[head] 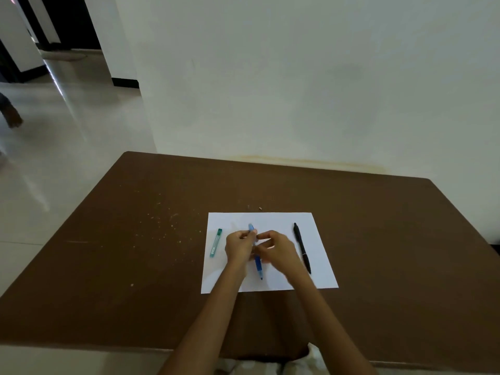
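Reaching forward above the white paper (270,220), our forearms converge; our left hand (239,246) clamps curled fingers around the blue pen (259,263) near its top, our right hand (277,250) pinches it alongside, tip toward us.

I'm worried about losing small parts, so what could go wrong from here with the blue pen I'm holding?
1. The left hand and right hand meet near the top of the blue pen over the paper. If a small part comes loose, it might drop and roll onto the table.
2. The right wrist passes close to the black pen and could nudge it.
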